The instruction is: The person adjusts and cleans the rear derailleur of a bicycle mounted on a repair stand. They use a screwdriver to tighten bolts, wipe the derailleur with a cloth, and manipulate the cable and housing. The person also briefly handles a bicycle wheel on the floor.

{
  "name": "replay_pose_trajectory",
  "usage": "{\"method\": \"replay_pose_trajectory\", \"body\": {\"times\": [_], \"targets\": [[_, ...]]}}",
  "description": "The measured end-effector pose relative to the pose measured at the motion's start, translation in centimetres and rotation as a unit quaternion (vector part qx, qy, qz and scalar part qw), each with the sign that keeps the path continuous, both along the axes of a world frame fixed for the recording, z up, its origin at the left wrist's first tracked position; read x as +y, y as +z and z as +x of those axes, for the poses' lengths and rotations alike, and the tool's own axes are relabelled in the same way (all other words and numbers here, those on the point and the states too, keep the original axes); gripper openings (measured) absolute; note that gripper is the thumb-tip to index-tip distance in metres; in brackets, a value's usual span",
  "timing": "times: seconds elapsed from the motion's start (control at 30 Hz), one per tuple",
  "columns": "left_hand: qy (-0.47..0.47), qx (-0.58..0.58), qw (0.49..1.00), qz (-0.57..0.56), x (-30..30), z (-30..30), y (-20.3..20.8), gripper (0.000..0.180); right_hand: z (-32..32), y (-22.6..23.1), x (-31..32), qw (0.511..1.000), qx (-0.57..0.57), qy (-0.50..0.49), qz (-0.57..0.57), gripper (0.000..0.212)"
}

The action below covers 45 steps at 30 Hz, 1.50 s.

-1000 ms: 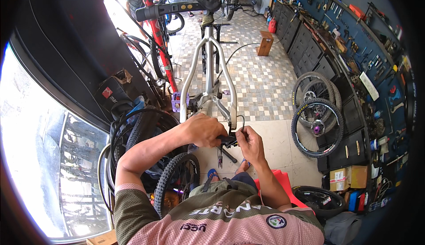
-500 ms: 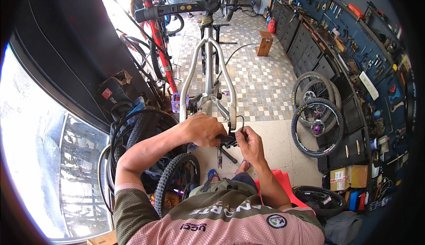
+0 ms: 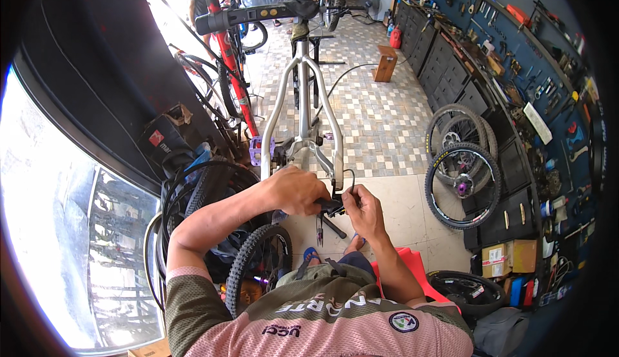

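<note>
A silver bicycle frame point(image 3: 304, 99) hangs before me on the clamp of a repair stand point(image 3: 258, 14). At the lower end of its right tube sits a dark rear derailleur point(image 3: 334, 211), its cage with purplish parts hanging below. My left hand point(image 3: 296, 191) is closed in a fist just left of it, around something dark that I cannot make out. On the other side my right hand point(image 3: 364, 209) pinches a thin black cable point(image 3: 353, 175) that loops down from the frame end. Both sets of fingertips almost meet at the derailleur, partly hiding it.
Loose wheels point(image 3: 462, 186) lean against dark drawer cabinets point(image 3: 445, 67) on the right, under a wall of tools. A tyre point(image 3: 258, 263) and black cables crowd my left. A red stool point(image 3: 412, 270) stands beside me, a wooden block point(image 3: 385, 64) farther off. People and bicycles are at the back.
</note>
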<state>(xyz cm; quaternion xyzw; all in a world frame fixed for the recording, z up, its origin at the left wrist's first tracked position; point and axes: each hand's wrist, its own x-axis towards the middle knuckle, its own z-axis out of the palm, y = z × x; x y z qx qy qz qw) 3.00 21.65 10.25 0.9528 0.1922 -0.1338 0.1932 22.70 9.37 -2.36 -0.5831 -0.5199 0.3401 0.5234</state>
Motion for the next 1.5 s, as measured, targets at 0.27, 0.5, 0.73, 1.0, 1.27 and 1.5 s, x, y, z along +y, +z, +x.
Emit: {"method": "replay_pose_trajectory", "body": {"times": [0.27,0.5,0.73,1.0,1.27,1.5], "targets": [[-0.001,-0.019,1.000,-0.007,0.12,-0.18,-0.12,0.032,-0.09,0.10,-0.03,1.000,-0.003,-0.004,-0.005,0.033],[-0.002,-0.011,1.000,-0.006,0.04,-0.04,-0.21,0.034,-0.17,0.32,-0.14,1.000,-0.002,-0.008,-0.002,0.031],[0.009,-0.016,1.000,-0.016,0.06,-0.17,-0.15,0.033,-0.31,0.49,-0.07,1.000,-0.003,-0.014,-0.001,0.031],[0.006,-0.035,0.999,-0.017,0.12,-0.26,-0.05,0.029,-0.20,-0.07,0.03,1.000,0.003,-0.009,0.004,0.034],[0.003,-0.023,1.000,-0.010,0.27,-0.12,0.08,0.028,-0.19,0.18,-0.02,1.000,-0.001,-0.007,0.007,0.034],[0.000,-0.013,1.000,-0.023,0.14,-0.09,0.13,0.032,-0.17,0.00,-0.06,1.000,0.002,-0.003,0.010,0.034]]}}
